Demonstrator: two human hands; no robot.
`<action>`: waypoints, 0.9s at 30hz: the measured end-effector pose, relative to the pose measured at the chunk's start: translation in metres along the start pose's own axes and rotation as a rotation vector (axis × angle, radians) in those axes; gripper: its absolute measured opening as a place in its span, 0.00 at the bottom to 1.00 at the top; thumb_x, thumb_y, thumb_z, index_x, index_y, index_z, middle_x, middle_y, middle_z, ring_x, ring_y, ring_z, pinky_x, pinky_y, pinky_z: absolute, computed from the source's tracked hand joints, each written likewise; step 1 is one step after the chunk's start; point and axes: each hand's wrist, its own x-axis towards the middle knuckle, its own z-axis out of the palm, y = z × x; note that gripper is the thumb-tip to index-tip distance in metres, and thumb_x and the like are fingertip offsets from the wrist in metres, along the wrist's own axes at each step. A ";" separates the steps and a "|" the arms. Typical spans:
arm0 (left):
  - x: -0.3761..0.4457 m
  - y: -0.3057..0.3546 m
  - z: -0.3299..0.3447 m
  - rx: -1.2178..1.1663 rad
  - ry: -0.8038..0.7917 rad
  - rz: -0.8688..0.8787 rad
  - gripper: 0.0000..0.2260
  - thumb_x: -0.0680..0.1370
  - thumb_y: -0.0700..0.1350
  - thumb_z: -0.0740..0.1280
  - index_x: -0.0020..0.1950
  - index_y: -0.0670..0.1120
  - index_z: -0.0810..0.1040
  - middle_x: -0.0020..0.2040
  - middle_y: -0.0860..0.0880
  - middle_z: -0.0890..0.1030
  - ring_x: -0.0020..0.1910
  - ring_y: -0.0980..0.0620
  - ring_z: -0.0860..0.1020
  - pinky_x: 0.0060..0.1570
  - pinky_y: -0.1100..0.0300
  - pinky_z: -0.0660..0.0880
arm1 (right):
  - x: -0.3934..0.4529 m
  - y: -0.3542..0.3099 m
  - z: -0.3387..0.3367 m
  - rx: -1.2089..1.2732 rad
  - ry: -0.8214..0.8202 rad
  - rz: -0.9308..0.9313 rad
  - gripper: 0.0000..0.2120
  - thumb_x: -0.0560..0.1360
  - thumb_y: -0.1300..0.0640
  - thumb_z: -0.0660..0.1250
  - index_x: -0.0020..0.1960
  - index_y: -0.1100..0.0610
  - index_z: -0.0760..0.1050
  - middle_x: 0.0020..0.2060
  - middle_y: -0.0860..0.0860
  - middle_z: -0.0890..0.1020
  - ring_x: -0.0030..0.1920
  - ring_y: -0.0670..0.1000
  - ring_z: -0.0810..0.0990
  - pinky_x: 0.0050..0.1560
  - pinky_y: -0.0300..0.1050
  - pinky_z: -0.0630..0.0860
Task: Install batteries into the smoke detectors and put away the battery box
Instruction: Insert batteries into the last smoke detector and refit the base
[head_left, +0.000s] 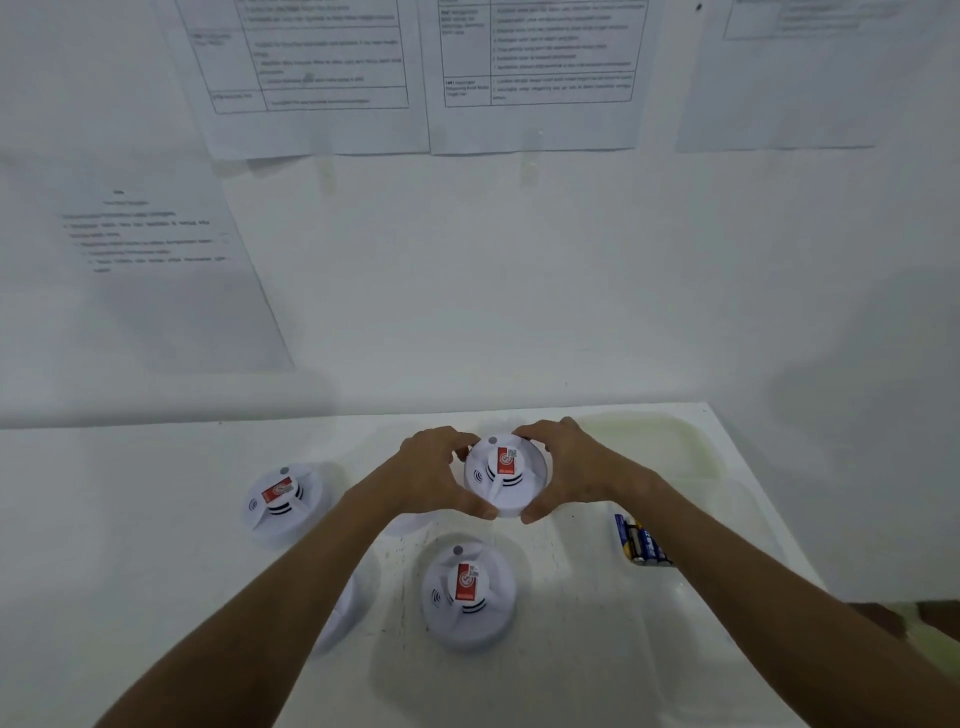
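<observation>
Gripping: we hold a round white plastic smoke detector with a red label (505, 475) between both hands, just above centre of the frame's lower half.
Left hand (439, 475): our fingers curl round the detector's left edge, thumb at its near rim, fingertips over its far rim.
Right hand (566, 467): our fingers curl round the detector's right edge in the same way, thumb near the left thumb at the front.
Held detector: label side up, slightly tilted; whether it touches the white worktop (156, 519) we cannot tell.
Second detector (282, 501): same round white body and red label, lying on the worktop at centre left, well apart from our hands.
Third detector (469, 595): same kind, lying label up at lower centre, between our two forearms.
Partly hidden detector (343, 613): a white round body showing beside our left forearm, at lower left of centre; mostly covered.
White disc (410, 525): a round white edge peeks out under our left wrist; what it is we cannot tell.
Battery box (640, 540): a pack of blue and gold cylindrical batteries, at right of centre, partly behind our right forearm.
Wall (519, 291): white, filling the upper frame, with printed paper sheets (311, 78) taped across the top and left; text too blurred to read.
</observation>
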 end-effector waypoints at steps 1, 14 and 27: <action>0.004 -0.001 0.003 0.032 -0.018 -0.030 0.38 0.56 0.65 0.77 0.63 0.54 0.75 0.56 0.56 0.76 0.51 0.57 0.72 0.57 0.60 0.69 | 0.002 0.002 0.001 -0.075 -0.008 0.012 0.44 0.56 0.44 0.84 0.68 0.51 0.71 0.61 0.50 0.77 0.61 0.52 0.72 0.66 0.47 0.66; 0.022 -0.026 0.024 0.215 -0.094 -0.016 0.40 0.52 0.76 0.66 0.59 0.58 0.77 0.54 0.54 0.74 0.55 0.52 0.68 0.57 0.54 0.65 | 0.015 0.013 0.015 -0.250 -0.113 -0.001 0.37 0.62 0.41 0.81 0.66 0.53 0.73 0.60 0.51 0.77 0.60 0.52 0.72 0.56 0.38 0.58; 0.012 -0.011 0.015 0.330 -0.121 -0.026 0.33 0.60 0.72 0.71 0.57 0.54 0.74 0.54 0.52 0.74 0.56 0.50 0.69 0.54 0.54 0.64 | 0.003 0.013 0.014 -0.152 -0.098 0.041 0.33 0.58 0.38 0.81 0.56 0.53 0.75 0.52 0.50 0.79 0.53 0.52 0.74 0.63 0.53 0.71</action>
